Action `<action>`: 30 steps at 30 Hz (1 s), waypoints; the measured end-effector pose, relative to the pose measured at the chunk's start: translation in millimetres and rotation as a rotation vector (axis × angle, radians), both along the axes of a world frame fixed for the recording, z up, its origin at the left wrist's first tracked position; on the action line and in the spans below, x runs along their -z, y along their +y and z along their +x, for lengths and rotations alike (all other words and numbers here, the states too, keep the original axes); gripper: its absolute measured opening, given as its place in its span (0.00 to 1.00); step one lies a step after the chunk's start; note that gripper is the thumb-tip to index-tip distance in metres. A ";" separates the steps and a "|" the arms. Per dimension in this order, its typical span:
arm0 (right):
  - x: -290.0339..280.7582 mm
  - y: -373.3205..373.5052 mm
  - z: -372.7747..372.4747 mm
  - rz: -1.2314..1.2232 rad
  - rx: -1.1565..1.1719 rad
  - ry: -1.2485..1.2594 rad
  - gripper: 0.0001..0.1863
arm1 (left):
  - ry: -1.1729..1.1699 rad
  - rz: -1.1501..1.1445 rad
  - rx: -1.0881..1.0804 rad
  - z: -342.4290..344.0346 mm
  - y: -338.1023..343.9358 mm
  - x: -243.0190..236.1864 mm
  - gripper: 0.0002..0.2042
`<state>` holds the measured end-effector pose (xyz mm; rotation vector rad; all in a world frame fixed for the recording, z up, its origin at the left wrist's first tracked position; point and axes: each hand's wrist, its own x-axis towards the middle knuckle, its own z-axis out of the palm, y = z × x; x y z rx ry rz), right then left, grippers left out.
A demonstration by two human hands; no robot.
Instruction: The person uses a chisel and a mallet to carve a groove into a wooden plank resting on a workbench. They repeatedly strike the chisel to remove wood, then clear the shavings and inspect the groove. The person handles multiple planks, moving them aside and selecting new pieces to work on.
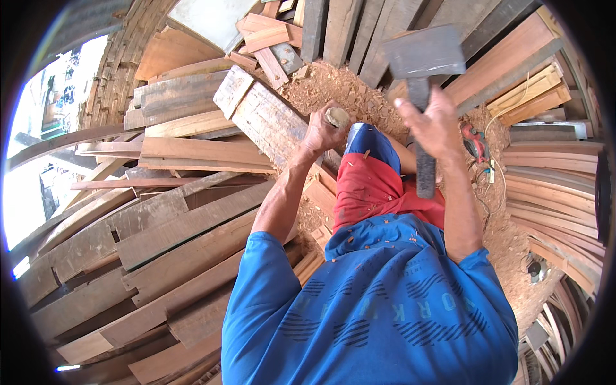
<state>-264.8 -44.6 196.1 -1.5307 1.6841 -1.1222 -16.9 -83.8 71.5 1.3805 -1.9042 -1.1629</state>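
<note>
My left hand (316, 133) is closed round the wooden handle of a chisel (337, 117). Its pale round butt end faces up, and the blade is hidden below my fist. Under and beside that hand lies a thick weathered plank (263, 119), worn pale on top, with a strip across its far end. To the right, my right hand (433, 125) grips a dark mallet (425, 52) by its handle. The blocky mallet head is raised beyond the hand, apart from the chisel, and the handle's end hangs back over my red and blue shorts.
Wood chips (343, 86) cover the ground around the plank. Stacked boards (192, 231) crowd the left, with curved pieces (552, 186) at the right. A red power tool (475, 142) with a cord lies right of my right forearm. Offcuts (266, 38) are heaped at the far side.
</note>
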 end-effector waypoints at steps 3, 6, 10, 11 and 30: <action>29.7 5.1 33.0 0.235 -0.145 0.226 0.19 | -0.001 -0.100 0.049 -4.8 4.9 0.5 0.12; 49.6 7.2 37.2 0.500 -0.349 0.454 0.20 | 0.054 -0.198 0.045 -7.3 7.0 14.8 0.12; 52.9 5.4 9.2 0.237 -0.193 0.214 0.18 | -0.063 0.063 0.019 -5.5 2.8 6.5 0.14; 48.5 1.7 4.5 0.154 -0.134 0.134 0.17 | -0.064 0.115 0.032 -5.6 -2.6 8.7 0.14; 160.8 88.8 17.9 0.824 -0.411 -0.139 0.22 | -0.807 0.398 -0.104 95.7 107.6 22.4 0.25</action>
